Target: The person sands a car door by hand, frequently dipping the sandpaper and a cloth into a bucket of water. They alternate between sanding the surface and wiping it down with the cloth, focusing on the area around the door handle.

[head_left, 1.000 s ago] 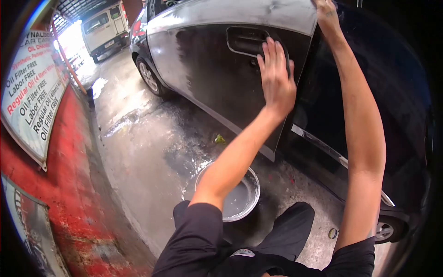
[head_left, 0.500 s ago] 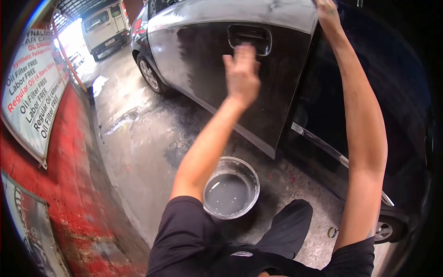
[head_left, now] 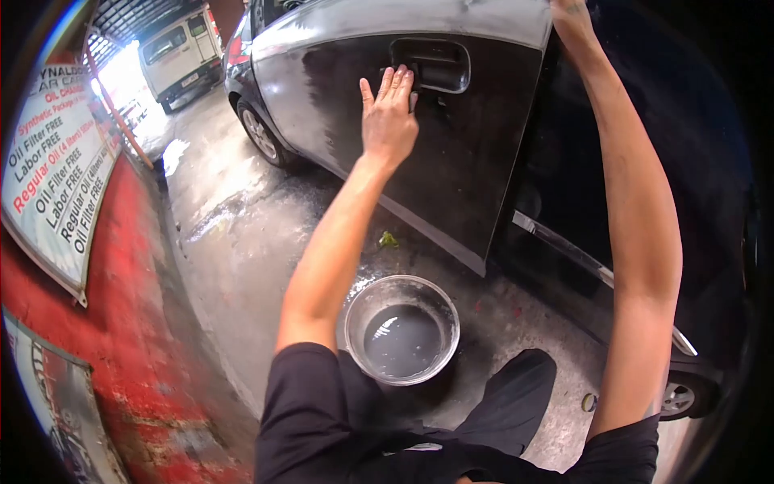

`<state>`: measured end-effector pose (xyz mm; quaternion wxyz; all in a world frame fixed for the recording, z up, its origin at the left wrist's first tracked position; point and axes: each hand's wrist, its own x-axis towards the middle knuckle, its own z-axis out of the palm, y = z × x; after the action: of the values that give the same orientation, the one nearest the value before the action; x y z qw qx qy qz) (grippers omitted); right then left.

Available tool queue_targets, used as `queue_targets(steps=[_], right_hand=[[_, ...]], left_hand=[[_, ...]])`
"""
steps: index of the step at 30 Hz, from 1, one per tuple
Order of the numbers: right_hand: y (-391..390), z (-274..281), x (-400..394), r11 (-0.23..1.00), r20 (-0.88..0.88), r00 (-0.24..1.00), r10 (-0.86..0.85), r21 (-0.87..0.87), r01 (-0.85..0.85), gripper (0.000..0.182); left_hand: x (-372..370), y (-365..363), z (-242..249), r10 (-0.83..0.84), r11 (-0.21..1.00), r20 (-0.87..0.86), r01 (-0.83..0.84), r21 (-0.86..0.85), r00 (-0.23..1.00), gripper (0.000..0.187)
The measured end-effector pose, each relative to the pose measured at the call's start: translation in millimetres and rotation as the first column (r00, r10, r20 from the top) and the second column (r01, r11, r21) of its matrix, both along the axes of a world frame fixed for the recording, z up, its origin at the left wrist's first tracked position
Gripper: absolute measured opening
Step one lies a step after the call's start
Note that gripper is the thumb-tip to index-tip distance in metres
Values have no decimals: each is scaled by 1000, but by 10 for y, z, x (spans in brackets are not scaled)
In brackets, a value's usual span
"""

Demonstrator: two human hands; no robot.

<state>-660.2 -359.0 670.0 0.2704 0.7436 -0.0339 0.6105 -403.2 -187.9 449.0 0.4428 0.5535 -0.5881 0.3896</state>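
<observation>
My left hand presses against the dark panel of an open car door, just left of and below its recessed handle. Its fingers point up, and a small dark grey piece, perhaps sandpaper, shows at their right side. The panel is black with grey, dull patches towards the left and a pale grey band along the top. At the top edge of the view, my right hand is at the door's rear upper edge, seemingly gripping it; its fingertips are cut off.
A bucket of cloudy grey water stands on the wet concrete floor by my legs. A green scrap lies beyond it. The car's dark body is on the right. A red wall with a sign runs along the left; a white van stands behind.
My left hand has moved left and slightly down from the handle across the panel. The right hand keeps its place at the door edge. The green scrap has come into view.
</observation>
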Motion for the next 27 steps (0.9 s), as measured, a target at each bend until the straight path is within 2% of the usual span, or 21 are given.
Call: queue_targets(steps=[2,3,4,6,8,9,10,12,14,16,18,19,20,22,24,25,26,27], right_hand=[[-45,-48,37,1000,-4,1000,-3,28,3,27],[1,-9,38,999,21,1000,-17,41,16,28],[1,-6,38,998,39,999,-31,59,28,29],[14,-24,54,999,32,999,-34,38,33,30],[40,-13,-11,957,33,990,141,252,-144,30],[101,-16,-5,985,8,996,85,149,-85,30],[67,-21,6,985,10,997,82,152,-83,30],[-37,-14,10,988,39,995,97,119,-101,29],[106,-43,40,985,27,994,105,137,-107,29],[221,-5,33,986,24,995,100,129,-102,29],[259,-28,63,925,75,953,292,230,-302,29],[251,-30,78,926,64,954,295,229,-301,29],[236,10,50,930,53,954,295,213,-300,29],[83,-32,20,928,39,953,302,218,-303,30],[-226,6,-28,981,-29,994,105,170,-99,31],[-82,7,-47,981,-20,995,100,170,-95,31],[84,-40,13,972,13,986,169,164,-169,32],[266,-41,89,959,44,970,240,147,-244,33]], left_hand=[[-409,89,135,-63,994,-195,80,77,979,40],[-694,194,220,-191,976,-180,206,73,965,41],[-918,97,138,-290,956,-165,278,-94,943,40],[-730,103,75,-256,966,-76,252,-61,964,39],[-348,103,54,-114,993,108,111,29,988,41],[-168,139,108,-61,996,94,54,76,994,42],[67,105,111,67,994,141,-78,75,988,40],[147,122,106,99,992,171,-110,57,980,38],[-221,192,208,140,985,16,-140,101,990,38],[-831,189,173,-177,984,-97,179,4,979,37],[-736,138,123,-194,981,-44,194,-15,980,36],[-645,114,65,-202,979,7,202,-29,979,36],[-469,93,75,-150,988,87,151,-7,985,37],[-62,73,126,45,996,116,-53,66,992,37],[116,48,130,88,994,109,-94,49,990,36],[-42,36,169,60,997,-3,-60,44,998,37],[-215,11,189,19,997,-139,-8,78,990,36],[-472,132,258,-62,992,-182,82,100,981,36]])
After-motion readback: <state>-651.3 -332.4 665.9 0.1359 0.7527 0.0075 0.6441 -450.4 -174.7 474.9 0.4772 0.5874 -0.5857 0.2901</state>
